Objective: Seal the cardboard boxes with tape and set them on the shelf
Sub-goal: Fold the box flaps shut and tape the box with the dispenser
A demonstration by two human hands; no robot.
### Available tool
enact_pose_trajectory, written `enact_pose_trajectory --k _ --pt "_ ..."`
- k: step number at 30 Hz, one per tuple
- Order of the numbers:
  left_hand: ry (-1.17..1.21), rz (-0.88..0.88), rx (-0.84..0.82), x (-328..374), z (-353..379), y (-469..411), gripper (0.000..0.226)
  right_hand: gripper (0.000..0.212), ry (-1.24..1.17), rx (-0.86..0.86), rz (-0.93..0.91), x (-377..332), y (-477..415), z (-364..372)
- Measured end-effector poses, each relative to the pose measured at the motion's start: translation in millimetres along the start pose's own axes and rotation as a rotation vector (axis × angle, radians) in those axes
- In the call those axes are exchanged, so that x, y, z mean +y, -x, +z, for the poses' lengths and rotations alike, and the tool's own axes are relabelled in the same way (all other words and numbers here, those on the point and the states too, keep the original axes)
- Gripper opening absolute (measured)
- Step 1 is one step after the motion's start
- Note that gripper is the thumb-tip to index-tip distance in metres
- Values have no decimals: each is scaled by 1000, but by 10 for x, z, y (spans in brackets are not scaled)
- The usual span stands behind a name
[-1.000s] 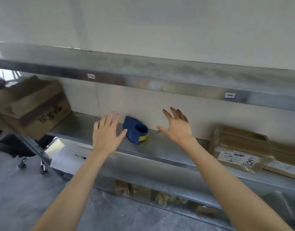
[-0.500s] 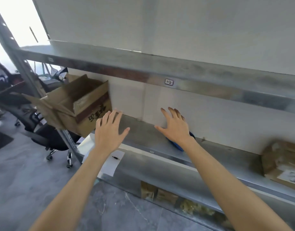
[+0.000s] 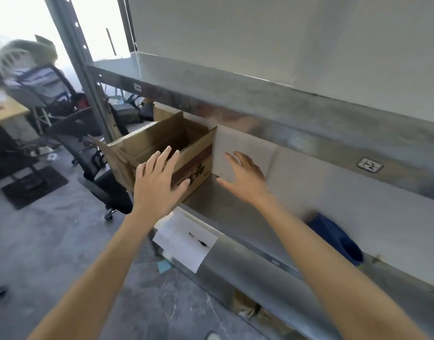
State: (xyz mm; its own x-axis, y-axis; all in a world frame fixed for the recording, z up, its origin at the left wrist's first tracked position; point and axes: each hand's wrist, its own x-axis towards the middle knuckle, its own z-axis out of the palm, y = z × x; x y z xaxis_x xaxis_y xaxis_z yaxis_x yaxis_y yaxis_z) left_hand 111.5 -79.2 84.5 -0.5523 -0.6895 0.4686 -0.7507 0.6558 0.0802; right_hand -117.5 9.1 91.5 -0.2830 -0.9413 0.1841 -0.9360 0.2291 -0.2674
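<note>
An open brown cardboard box (image 3: 162,141) with red printing sits at the left end of the metal shelf (image 3: 225,212), its flaps up and its left part overhanging the edge. My left hand (image 3: 157,182) is stretched out with straight fingers in front of the box's near side. My right hand (image 3: 245,177), fingers spread, hovers over the shelf just right of the box. Neither hand holds anything. A blue tape dispenser (image 3: 336,239) lies on the shelf at the right, behind my right forearm.
An upper shelf (image 3: 260,104) runs overhead and a steel upright (image 3: 88,77) stands left of the box. A white sheet with a pen (image 3: 186,241) hangs off the shelf front. Black office chairs (image 3: 88,153) and a desk (image 3: 5,111) stand to the left. Packages lie on the bottom shelf (image 3: 250,307).
My view has swung left along the shelf. The open box has come to the middle of the frame, and both hands, still spread, are now close to it. The tape dispenser has slid off to the right.
</note>
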Motion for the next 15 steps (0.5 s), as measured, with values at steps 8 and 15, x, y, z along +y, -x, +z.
enact_pose_trajectory --k 8,15 --pt "70 -112 -34 -665 15 -210 77 74 -72 -15 -122 -349 -675 280" --pt "204 66 -134 -1114 175 -285 80 67 -91 29 -150 -543 -966 416"
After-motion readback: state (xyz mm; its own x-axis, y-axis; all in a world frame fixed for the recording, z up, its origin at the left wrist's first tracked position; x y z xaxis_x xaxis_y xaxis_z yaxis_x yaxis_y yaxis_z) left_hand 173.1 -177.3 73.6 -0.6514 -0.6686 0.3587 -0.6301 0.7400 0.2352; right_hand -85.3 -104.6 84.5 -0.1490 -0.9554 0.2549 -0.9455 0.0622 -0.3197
